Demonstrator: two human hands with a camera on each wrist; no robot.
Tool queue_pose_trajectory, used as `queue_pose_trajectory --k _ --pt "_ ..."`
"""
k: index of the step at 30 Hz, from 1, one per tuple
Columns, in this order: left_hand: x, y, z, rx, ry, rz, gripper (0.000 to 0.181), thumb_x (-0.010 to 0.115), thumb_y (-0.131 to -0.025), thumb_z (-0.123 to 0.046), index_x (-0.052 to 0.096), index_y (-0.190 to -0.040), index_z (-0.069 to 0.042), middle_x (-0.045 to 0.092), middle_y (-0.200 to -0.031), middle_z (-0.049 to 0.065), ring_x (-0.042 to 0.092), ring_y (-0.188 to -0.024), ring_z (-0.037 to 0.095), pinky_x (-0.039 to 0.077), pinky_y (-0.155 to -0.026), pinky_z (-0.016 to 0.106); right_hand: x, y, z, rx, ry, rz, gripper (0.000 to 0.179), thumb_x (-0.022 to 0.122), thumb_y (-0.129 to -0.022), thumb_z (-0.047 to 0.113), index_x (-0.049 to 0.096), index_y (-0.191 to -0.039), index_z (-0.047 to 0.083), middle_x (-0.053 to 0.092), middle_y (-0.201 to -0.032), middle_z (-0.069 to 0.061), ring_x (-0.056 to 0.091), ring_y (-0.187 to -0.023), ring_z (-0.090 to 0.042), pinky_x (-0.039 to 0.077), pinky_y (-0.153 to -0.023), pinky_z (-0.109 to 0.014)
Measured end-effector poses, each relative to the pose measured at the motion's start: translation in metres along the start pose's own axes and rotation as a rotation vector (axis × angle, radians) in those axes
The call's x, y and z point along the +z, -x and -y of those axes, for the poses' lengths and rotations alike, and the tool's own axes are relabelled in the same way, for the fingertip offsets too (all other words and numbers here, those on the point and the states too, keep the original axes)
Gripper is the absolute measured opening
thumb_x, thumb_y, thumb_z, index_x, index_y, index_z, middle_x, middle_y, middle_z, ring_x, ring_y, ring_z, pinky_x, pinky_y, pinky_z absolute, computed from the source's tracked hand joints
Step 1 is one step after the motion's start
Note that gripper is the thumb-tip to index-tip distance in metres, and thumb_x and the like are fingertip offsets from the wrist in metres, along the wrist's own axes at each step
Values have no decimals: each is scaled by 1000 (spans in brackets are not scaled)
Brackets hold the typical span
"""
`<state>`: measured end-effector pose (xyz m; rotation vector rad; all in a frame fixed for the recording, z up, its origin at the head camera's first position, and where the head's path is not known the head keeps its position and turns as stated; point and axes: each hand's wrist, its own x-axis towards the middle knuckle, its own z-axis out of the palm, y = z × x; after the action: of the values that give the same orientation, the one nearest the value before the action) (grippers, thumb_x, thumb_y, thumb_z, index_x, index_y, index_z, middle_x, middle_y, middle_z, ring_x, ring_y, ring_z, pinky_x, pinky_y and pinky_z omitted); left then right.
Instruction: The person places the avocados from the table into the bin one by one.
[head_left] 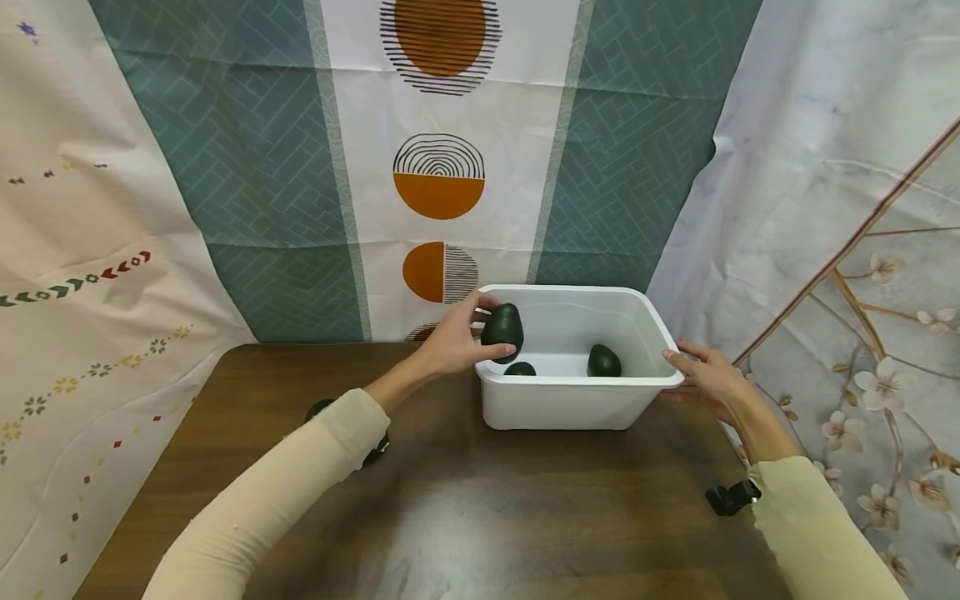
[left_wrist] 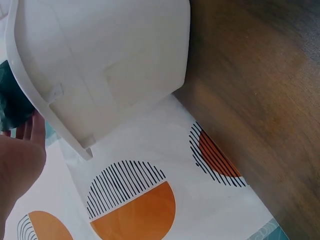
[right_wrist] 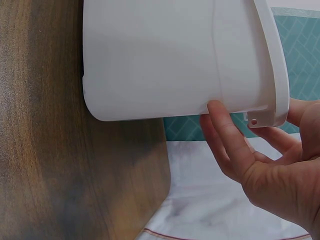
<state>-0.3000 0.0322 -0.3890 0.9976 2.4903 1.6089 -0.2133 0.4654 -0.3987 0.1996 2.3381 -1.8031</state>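
In the middle of the head view, the left hand (head_left: 453, 337) grasps a dark green avocado (head_left: 502, 332), thumb along its lower side and fingers curled about its top. The fruit is at the left end of a white bin (head_left: 566, 406), overlapping the rim in the picture; whether it touches the rim I cannot tell. The right hand (head_left: 705, 382), right of centre, grips the bin's opposite end, its thumb over the rim; the right wrist view shows its other fingers under the rim, with fingertips at the outer wall. Inside the bin lie two more fruits: a second avocado (head_left: 603, 361) toward the right and a third avocado (head_left: 520, 369) at the left, mostly hidden by the front wall. The bin sits on a brown wooden table (head_left: 480, 508) that fills the lower middle of the frame. At the lower left, a dark green object (head_left: 319, 407) shows beyond the left sleeve (head_left: 300, 467), which covers most of it. A small black device (head_left: 733, 497) is at the right wrist, lower right. Behind the table, in the upper middle, hangs a green and white cloth (head_left: 270, 150) with orange circles; a flowered cloth (head_left: 810, 250) fills the right side.
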Motion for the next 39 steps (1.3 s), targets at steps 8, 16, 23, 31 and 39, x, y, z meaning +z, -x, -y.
queue_pose_trajectory --k 8,16,23,31,39 --pt "2 1 -1 5 -20 24 71 92 -83 -28 52 -139 -12 57 -135 5 62 -125 30 53 -107 45 -1 -1 0 0 -8 6 81 52 -113 36 8 -167 -4 26 -160 -40 72 -96 -13 61 -91 -50" --pt "-1 2 -2 -20 -50 49 76 92 -84 -28 50 -146 -11 54 -144 5 60 -129 29 52 -109 43 -1 -1 1 -1 -4 9 81 53 -113 36 8 -168 -4 26 -161 -40 72 -97 -15 61 -90 -50" --pt "-2 2 -2 -20 -73 73 87 91 -84 -30 45 -155 -6 50 -152 8 58 -131 32 51 -110 45 0 0 1 -1 -10 10 80 52 -113 36 9 -167 -4 27 -160 -40 73 -96 -14 61 -90 -48" --pt "-4 2 -1 13 -29 92 79 89 -88 -22 46 -153 -5 54 -140 15 61 -128 29 51 -110 40 2 1 2 0 -29 13 78 51 -114 33 8 -167 -4 26 -160 -40 73 -95 -13 61 -92 -49" --pt "-11 5 -1 7 -20 103 76 88 -90 -27 48 -152 -8 59 -137 8 61 -128 23 50 -110 38 2 0 1 -1 -16 5 78 51 -114 33 10 -167 -5 27 -159 -39 72 -94 -13 61 -91 -50"
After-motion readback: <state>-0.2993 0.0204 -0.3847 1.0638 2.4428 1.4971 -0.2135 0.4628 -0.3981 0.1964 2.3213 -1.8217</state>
